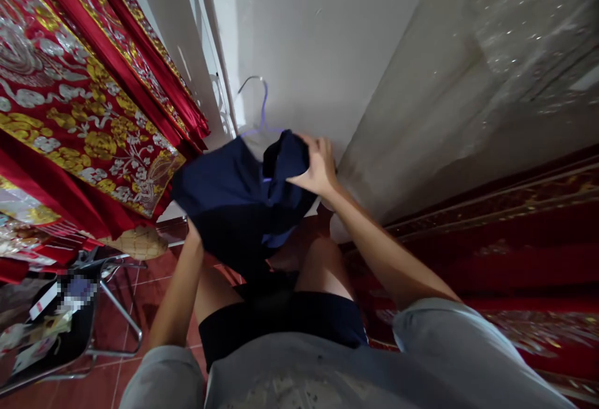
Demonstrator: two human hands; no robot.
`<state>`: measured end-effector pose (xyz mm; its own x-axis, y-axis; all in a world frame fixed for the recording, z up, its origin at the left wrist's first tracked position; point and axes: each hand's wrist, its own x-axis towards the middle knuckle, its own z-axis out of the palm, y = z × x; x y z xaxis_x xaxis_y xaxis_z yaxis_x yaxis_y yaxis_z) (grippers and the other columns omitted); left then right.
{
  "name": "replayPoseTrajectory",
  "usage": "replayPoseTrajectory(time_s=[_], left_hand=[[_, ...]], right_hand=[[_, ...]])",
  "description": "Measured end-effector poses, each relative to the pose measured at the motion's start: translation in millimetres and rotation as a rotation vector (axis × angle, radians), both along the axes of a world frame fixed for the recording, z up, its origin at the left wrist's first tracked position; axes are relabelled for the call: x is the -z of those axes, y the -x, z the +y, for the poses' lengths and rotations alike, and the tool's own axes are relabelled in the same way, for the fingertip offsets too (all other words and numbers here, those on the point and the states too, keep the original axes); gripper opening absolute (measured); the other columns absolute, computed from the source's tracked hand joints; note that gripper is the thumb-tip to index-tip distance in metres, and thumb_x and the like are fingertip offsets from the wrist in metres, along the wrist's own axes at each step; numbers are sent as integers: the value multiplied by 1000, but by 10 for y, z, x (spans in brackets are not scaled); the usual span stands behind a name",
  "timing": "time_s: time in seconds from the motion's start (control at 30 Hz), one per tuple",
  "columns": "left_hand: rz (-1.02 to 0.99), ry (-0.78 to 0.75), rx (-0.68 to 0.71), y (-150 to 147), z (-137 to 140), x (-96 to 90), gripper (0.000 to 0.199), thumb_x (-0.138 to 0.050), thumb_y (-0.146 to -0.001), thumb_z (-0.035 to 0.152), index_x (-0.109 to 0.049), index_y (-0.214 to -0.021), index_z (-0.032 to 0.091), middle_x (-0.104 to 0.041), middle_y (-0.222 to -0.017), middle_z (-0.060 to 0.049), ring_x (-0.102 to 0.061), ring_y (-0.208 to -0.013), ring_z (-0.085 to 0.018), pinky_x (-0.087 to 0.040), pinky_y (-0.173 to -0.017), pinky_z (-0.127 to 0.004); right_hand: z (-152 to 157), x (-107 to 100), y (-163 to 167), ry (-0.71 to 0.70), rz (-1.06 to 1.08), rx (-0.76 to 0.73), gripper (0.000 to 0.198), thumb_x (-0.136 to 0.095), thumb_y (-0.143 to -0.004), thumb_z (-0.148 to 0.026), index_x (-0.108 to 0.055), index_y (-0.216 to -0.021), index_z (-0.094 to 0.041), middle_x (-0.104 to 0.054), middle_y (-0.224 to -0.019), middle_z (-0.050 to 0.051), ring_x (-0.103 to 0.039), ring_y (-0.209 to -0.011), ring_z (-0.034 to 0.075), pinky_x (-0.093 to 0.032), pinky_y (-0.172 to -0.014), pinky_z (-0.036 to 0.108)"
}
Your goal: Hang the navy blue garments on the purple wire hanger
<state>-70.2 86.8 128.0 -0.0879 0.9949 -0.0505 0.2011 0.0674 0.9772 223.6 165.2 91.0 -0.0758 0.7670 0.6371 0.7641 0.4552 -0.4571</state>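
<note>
A dark navy garment [219,184] hangs in front of me on a purple wire hanger [263,106], whose hook points up against the pale wall. With my right hand [321,165] I grip the garment's upper right part near the neck opening, thumb in front and the other fingers curled over the edge. My left hand [193,231] is at the garment's lower left side. Cloth covers its fingers, so their grip is hidden. Part of the hanger shows through the opening between the two sides of the garment.
Red embroidered cloth [98,109] with gold and silver patterns hangs at the left. A folding chair [112,309] with items on its seat stands at lower left on the red tiled floor [126,359]. Clear plastic sheeting [468,97] and more red decorated fabric [515,253] line the right.
</note>
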Motion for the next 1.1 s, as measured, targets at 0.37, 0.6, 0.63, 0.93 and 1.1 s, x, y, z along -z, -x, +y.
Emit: replayPoseTrajectory(time_s=[0.37, 0.6, 0.63, 0.93, 1.1], left_hand=[[-355, -275, -307, 156, 44, 450, 50, -79, -80, 53, -71, -119, 23, -75, -125, -7, -65, -130, -28, -52, -115, -41], [-467, -100, -448, 272, -218, 692, 44, -82, -77, 50, -72, -110, 24, -75, -126, -8, -64, -132, -29, -52, -116, -43], [-505, -69, -460, 251, -249, 714, 43, -82, -77, 50, -72, -110, 24, -75, -125, -7, -64, -132, -29, -53, -115, -43], [-626, 21, -236, -263, -433, 700, 60, -90, -70, 50, -70, -122, 28, -73, -132, -6, -61, -135, -31, -51, -117, -42], [-661, 43, -249, -166, -513, 629, 62, -88, -73, 48, -68, -128, 25, -74, -129, -8, -62, -134, -29, -50, -118, -41]], right_hand=[[163, -899, 262, -31, -172, -65, 109, -75, -73, -71, -33, -160, -22, -45, -141, 19, -41, -133, 48, -34, -110, 69], [-295, -627, 278, -13, -40, -69, 97, -72, -73, -69, -42, -154, -25, -46, -149, 17, -40, -137, 47, -31, -111, 69], [-338, -558, 333, -26, 48, -38, 88, -69, -76, -68, -47, -149, -25, -49, -146, 16, -42, -136, 44, -34, -111, 66], [-625, 434, 1441, 737, 604, -224, 49, -51, -88, -67, -51, -68, -23, -51, -62, 1, -51, -66, 19, -40, -65, 31], [-778, 696, 1428, 882, 688, -190, 42, -50, -87, -60, -53, -68, -22, -50, -58, -1, -48, -61, 17, -36, -60, 29]])
